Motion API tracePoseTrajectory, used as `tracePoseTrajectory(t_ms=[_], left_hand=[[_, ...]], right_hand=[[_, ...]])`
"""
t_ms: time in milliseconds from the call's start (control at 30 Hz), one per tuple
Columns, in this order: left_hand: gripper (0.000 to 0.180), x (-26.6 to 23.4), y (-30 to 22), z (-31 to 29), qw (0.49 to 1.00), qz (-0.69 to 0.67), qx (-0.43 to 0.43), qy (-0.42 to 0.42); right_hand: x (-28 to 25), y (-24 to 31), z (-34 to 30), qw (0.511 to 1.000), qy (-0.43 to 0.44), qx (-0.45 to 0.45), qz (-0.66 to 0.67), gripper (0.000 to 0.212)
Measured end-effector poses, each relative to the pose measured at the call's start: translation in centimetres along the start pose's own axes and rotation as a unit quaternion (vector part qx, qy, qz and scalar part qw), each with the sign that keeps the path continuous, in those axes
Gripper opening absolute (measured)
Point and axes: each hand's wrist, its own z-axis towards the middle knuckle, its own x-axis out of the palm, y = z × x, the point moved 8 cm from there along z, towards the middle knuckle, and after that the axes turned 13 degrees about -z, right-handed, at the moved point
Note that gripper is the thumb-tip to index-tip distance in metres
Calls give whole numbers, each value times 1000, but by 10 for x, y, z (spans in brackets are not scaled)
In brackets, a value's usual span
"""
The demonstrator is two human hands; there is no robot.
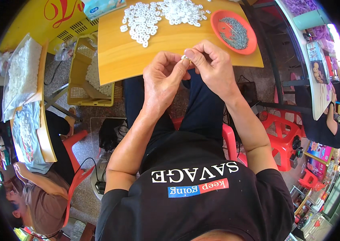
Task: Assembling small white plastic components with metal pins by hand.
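Note:
Just over the near edge of the wooden-topped table (117, 60), my two hands meet fingertip to fingertip. My left hand (160, 78) is closed in a pinch on a small white plastic piece (184, 57). Thumb and forefinger of my right hand (216, 70) pinch at the same piece from the other side; anything else between them is too small to make out. Beyond my hands lie two loose heaps of white plastic pieces, one of flat oval ones with holes (142, 22) and another (181, 12) to its right. A red dish (242, 49) of small grey screws or nails (234, 34) sits at the right.
A yellow crate (75, 86) with white pieces stands left of my legs. Farther left, a person (43, 188) sits by a side table holding a bag of white pieces (23, 72). Red stools (280, 138) and a white-topped table (298, 44) are at the right.

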Motion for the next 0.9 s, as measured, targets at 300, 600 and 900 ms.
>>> tracePoseTrajectory(t_ms=[300,600,900], left_hand=[[14,-9,23,9,992,-105,-70,17],[17,-2,14,3,987,-134,-77,35],[14,3,9,0,997,-63,-39,28]], right_hand=[[15,-31,-5,973,79,110,187,22],[-3,-10,-5,998,49,-21,37,16],[-12,23,-3,974,-4,-175,-141,11]])
